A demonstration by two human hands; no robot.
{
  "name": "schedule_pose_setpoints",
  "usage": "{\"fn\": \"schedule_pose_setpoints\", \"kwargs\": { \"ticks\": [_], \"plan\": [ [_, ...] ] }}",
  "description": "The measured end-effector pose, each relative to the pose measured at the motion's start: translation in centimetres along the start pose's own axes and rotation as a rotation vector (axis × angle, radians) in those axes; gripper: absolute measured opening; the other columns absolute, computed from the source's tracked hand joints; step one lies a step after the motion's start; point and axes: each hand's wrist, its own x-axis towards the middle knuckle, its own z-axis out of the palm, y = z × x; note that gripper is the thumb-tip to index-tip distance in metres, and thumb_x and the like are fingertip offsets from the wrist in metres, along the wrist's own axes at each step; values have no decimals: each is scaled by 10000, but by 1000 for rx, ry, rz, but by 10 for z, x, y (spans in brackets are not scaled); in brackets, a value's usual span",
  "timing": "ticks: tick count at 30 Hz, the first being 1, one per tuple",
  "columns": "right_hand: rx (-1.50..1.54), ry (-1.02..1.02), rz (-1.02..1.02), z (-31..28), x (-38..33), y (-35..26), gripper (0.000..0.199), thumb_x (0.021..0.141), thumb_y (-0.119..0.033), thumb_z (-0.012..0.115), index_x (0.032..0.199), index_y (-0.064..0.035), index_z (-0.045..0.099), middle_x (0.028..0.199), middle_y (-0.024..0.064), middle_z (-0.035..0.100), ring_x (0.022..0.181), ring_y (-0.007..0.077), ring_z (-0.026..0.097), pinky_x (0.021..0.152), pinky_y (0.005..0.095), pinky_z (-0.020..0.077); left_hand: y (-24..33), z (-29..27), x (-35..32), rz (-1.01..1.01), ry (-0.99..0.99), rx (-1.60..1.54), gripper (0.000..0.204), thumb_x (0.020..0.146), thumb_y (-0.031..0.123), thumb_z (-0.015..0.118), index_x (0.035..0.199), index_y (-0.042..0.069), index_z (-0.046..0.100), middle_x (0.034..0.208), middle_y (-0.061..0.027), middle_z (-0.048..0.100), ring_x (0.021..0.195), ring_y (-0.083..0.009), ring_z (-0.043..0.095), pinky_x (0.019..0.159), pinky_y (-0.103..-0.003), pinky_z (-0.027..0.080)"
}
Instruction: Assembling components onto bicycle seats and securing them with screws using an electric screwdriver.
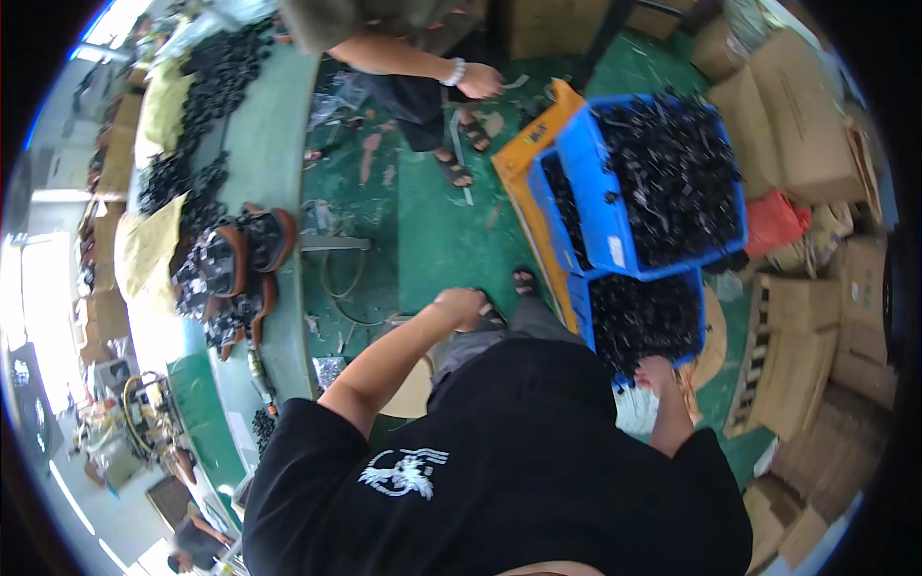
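Left hand (463, 305): loosely curled near the left leg; its grip cannot be determined. Right hand (657, 374): fingers bent at the near edge of the lower bin (580, 305); whether it has hold of anything cannot be determined. This bin, blue and filled with black parts (643, 317), sits at the right, nearer the body than the upper bin (594, 187), likewise filled. Counter (264, 158) at left bears further black parts.

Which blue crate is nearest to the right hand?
The crate lowest in the picture, the right hand at its edge; the top crate and half-covered crate are farther.
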Motion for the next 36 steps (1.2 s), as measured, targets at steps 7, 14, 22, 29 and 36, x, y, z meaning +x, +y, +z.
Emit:
{"fn": "schedule_pose_setpoints", "kwargs": {
  "ticks": [7, 14, 22, 29, 36],
  "plan": [
    [86, 78, 22, -62, 40, -44, 262, 991, -284, 652, 1140, -68, 652, 1020, 129, 711, 854, 285, 713, 744, 462, 619, 44, -8, 26, 237, 67, -116, 487, 931, 361, 714, 1282, 23, 709, 1246, -234, 733, 1204, -389, 697, 1016, -466, 567],
    [228, 183, -89, -139, 81, -133, 186, 946, -232, 658, 1059, -85, 674, 955, 91, 714, 812, 255, 721, 700, 439, 622, 160, -51, 91, 230, 124, -681, 397, 931, 335, 751, 1172, 19, 733, 1066, -158, 772, 1036, -284, 744, 925, -412, 597],
    [376, 278, -118, -212, 168, -188, 310, 992, -273, 634, 1228, -74, 607, 1080, 104, 708, 846, 261, 714, 739, 418, 635, 270, -62, 199, -266, -436, -1447, 498, 1004, 399, 724, 1343, 65, 576, 1253, -115, 625, 1155, -263, 643, 936, -490, 601],
    [628, 101, -120, -186, 213, -225, 295, 1015, -337, 614, 1171, -87, 631, 1055, 114, 723, 943, 252, 725, 870, 419, 635, 325, -51, 288, -458, -344, -1738, 682, 1021, 447, 658, 1508, 18, 450, 1331, -230, 597, 1166, -396, 682, 920, -556, 630],
    [653, 226, -139, -164, 234, -234, 208, 1065, -263, 554, 1149, -92, 636, 976, 77, 730, 874, 242, 738, 833, 446, 645, 333, -34, 324, -597, -149, -1743, 386, 1127, 380, 499, 1238, 20, 583, 1031, -171, 683, 802, -269, 726, 653, -413, 644]
  ]
}}
